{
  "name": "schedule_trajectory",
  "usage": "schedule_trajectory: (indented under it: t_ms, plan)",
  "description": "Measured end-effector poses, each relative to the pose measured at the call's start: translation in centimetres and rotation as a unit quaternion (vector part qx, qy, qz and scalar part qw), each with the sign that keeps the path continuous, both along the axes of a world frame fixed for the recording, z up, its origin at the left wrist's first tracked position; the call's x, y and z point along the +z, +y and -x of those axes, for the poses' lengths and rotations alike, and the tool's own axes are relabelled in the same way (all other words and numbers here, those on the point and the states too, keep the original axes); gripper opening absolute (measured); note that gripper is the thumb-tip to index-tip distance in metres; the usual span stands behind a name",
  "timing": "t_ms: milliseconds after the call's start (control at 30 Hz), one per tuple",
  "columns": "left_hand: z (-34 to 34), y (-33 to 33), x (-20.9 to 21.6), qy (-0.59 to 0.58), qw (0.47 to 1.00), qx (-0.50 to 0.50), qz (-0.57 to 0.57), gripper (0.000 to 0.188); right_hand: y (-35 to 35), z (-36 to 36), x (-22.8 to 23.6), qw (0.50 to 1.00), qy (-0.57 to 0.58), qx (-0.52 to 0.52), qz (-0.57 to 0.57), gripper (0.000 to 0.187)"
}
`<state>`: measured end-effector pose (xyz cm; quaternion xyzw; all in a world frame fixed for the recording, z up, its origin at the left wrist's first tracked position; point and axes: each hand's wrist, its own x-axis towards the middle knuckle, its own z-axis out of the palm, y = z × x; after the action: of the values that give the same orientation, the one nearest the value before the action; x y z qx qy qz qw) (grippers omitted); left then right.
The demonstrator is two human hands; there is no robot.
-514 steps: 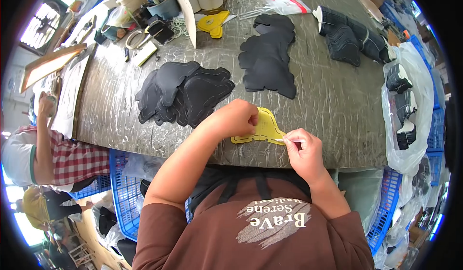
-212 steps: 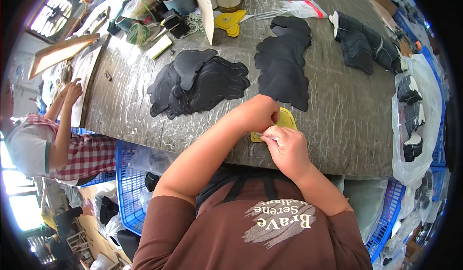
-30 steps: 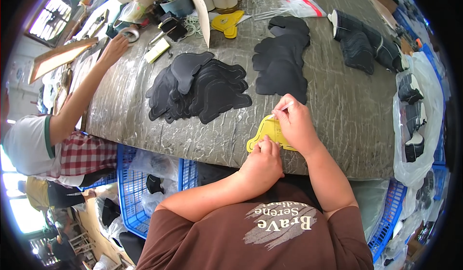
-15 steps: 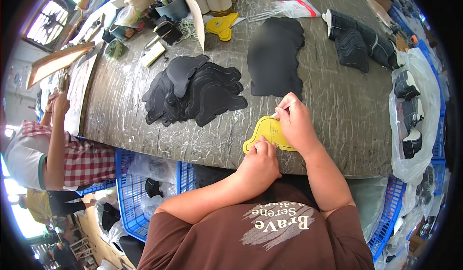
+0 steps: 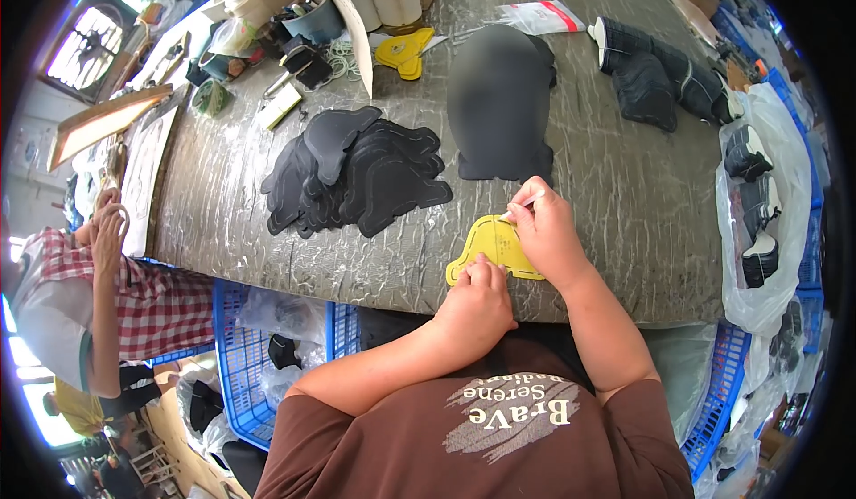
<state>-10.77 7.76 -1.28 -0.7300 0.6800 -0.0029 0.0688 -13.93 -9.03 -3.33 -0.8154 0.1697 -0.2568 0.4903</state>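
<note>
Brown shirt [image 5: 383, 437] bears pale lettering [image 5: 520, 412] — upside down.

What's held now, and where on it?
Right hand: slim white stick, pinched between its ends. Left hand: nothing gripped; fingers lie on the yellow template.

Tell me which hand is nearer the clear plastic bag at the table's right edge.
Right. The right hand is left of the bag, holding a thin white tool at the yellow piece; the left hand is farther left, touching that piece.
</note>
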Motion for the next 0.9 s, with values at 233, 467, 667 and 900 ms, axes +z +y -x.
schedule_trajectory:
  t_ms: [233, 467, 667, 900]
  plan:
    - [-0.1, 0.0, -0.1, 0.014, 1.0, 0.004, 0.004, 0.079, -0.4, 1.4, -0.2, 1.0, -0.003, -0.013, -0.003, 0.011]
    - [-0.1, 0.0, -0.2, 0.015, 1.0, 0.005, 0.012, 0.079, -0.1, 3.3, -0.6, 0.999, -0.019, -0.029, 0.041, 0.009]
    - [-0.1, 0.0, 0.1, 0.011, 1.0, 0.007, -0.003, 0.08, 0.4, 5.0, -0.9, 0.999, -0.016, -0.028, 0.037, 0.009]
    - [0.0, 0.0, 0.1, 0.009, 1.0, 0.004, 0.0, 0.079, 1.1, 7.0, -1.1, 0.998, -0.041, -0.033, 0.03, 0.01]
